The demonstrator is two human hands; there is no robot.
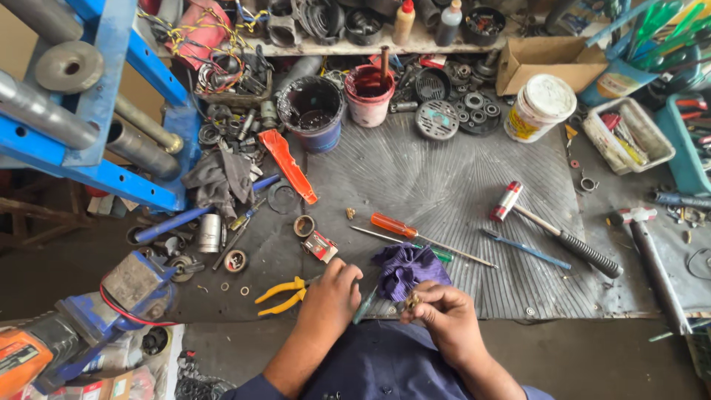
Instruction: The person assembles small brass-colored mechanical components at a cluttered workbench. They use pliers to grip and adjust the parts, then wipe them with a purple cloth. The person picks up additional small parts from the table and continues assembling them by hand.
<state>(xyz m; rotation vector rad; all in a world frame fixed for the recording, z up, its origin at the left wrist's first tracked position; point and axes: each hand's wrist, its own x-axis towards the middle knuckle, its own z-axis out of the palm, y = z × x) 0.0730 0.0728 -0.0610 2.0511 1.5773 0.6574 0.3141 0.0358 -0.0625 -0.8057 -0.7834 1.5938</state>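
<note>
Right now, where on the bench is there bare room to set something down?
The ribbed mat is bare between the dark bucket, the orange screwdriver and the hammer. The back by the shelf and the left side around the grey rag are crowded.

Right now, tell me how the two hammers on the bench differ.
The rubber-grip hammer lies diagonally on the ribbed mat, with a red and silver cylindrical head and a black ribbed grip. The steel-handle hammer lies off the mat at the bench's right edge, with a plain dark metal handle. Both lie flat, untouched, heads away from the person.
</note>
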